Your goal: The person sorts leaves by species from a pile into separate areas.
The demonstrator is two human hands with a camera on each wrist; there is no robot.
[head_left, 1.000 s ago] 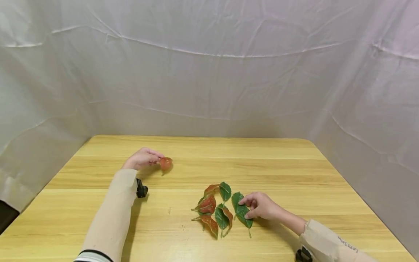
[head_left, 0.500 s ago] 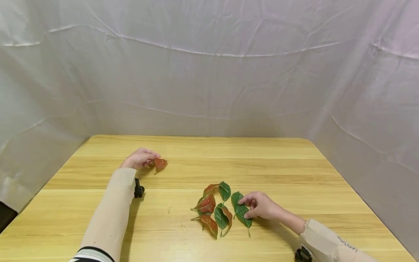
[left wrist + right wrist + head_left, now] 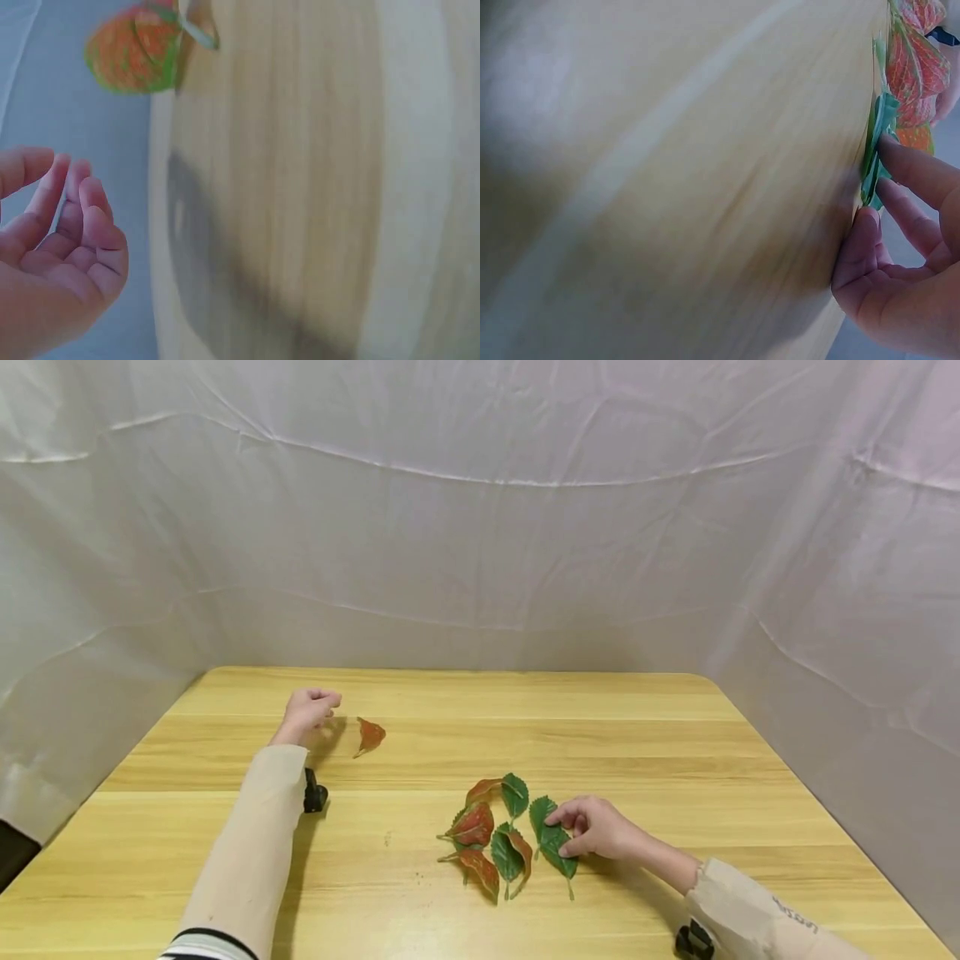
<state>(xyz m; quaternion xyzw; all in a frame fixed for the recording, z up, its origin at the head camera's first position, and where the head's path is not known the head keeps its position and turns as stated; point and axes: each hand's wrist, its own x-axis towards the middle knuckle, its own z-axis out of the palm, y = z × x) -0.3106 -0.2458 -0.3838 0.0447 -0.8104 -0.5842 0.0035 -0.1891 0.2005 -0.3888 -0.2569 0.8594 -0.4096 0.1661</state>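
At the left of the table, my left hand [image 3: 309, 710] hangs above the wood with loosely bent fingers and nothing in them. A curled red leaf [image 3: 371, 737] lies apart from it, to its right; the left wrist view shows this leaf [image 3: 139, 52] with green edges and a pale stem. My right hand [image 3: 600, 828] rests its fingertips on two overlapping green leaves [image 3: 564, 853]. In the right wrist view the fingers [image 3: 907, 169] touch the green leaf [image 3: 879, 146] from above, with the thumb low beside it. Part of these leaves is hidden under the hand.
Several red leaves [image 3: 474, 827] and green leaves [image 3: 507, 852] lie in a loose cluster just left of my right hand, some overlapping. The wooden table [image 3: 637, 735] ends at a pale cloth screen [image 3: 480, 552] on the back and sides.
My left hand carried the red leaf slightly left, let it go on the table, then drew back up and left from it. My right hand stays on the green leaves.
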